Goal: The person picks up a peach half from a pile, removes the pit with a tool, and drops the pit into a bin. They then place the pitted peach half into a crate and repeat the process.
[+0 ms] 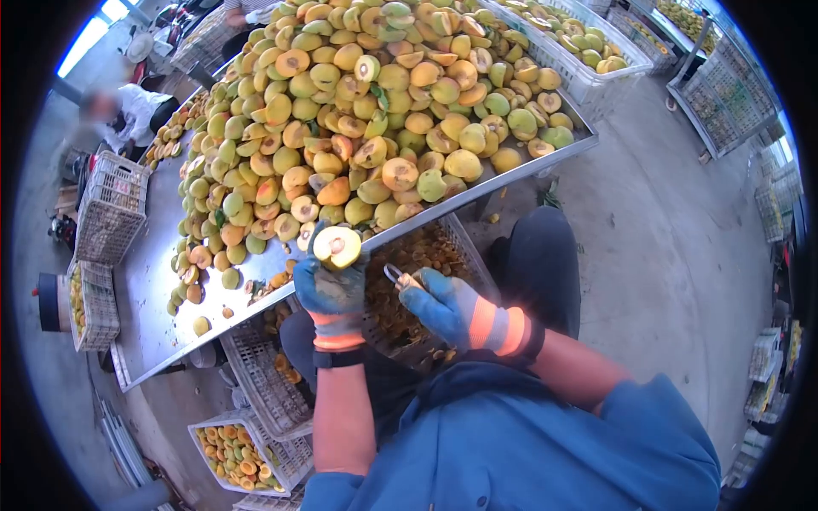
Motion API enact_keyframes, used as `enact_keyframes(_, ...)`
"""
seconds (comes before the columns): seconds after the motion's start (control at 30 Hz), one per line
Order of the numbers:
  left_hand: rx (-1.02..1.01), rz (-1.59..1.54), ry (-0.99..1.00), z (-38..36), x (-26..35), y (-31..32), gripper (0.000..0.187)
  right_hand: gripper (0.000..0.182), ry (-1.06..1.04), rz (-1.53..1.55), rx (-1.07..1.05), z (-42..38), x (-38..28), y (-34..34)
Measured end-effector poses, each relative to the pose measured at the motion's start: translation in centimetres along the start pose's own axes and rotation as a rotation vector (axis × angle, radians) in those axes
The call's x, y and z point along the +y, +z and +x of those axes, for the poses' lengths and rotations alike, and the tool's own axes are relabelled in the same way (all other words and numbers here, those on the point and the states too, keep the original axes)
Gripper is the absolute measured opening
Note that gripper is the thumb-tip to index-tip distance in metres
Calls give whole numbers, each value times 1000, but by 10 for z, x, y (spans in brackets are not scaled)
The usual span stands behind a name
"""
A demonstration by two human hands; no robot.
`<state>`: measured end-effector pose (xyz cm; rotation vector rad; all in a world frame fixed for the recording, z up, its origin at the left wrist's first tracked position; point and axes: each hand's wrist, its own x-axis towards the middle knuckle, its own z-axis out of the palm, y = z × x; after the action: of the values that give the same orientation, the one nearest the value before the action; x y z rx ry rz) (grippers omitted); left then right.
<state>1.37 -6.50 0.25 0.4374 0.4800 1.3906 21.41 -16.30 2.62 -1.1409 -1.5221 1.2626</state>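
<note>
My left hand [331, 285], in a blue, grey and orange work glove, grips a yellow peach half [338, 246] with its cut face up and a brownish center. To its right, my right hand [452, 311], in a matching glove, is closed around the short handle of a pitting knife [393, 272] with a looped metal end. The loop points toward the peach half but stays apart from it. Just beyond my hands, a large heap of halved peaches [366, 128] covers much of a metal table [162, 281].
Below the table edge, a crate [469, 247] holds brown scraps. Another crate [285, 485] of peach halves stands at lower left. More white crates [588, 81] stand beyond the heap and along the left side [111, 204]. A person [141, 111] sits at the far left.
</note>
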Motion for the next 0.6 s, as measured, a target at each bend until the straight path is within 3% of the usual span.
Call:
enact_keyframes(0.03,130,134,36,-13,-1,9,50,22,-3,4,-12,5,-9,0)
enact_keyframes(0.07,95,678,260,-22,-10,8,55,23,-92,-40,6,9,-21,0)
enact_keyframes(0.1,126,564,212,-32,-12,13,55,24,-178,-85,26,12,-28,2)
enact_keyframes(0.17,163,444,163,-50,-18,24,55,26,-130,-69,-8,17,-25,11)
enact_keyframes(0.23,222,741,301,-63,-24,29,52,30,-11,-20,-44,19,-32,20)
enact_keyframes(0.27,226,738,303,-68,-21,29,52,30,-11,-23,-49,17,-27,23)
enact_keyframes(0.33,177,78,78,-74,-15,28,45,28,-210,-262,-86,16,-15,30)
enact_keyframes(0.47,208,313,175,-85,-24,23,44,25,-227,-380,-127,7,-6,36)
enact_keyframes(0.53,224,384,225,-89,-30,28,42,24,-432,-620,-168,4,-2,39)
enact_keyframes(0.6,294,553,374,-91,-37,29,41,25,-437,-601,-177,1,-1,40)
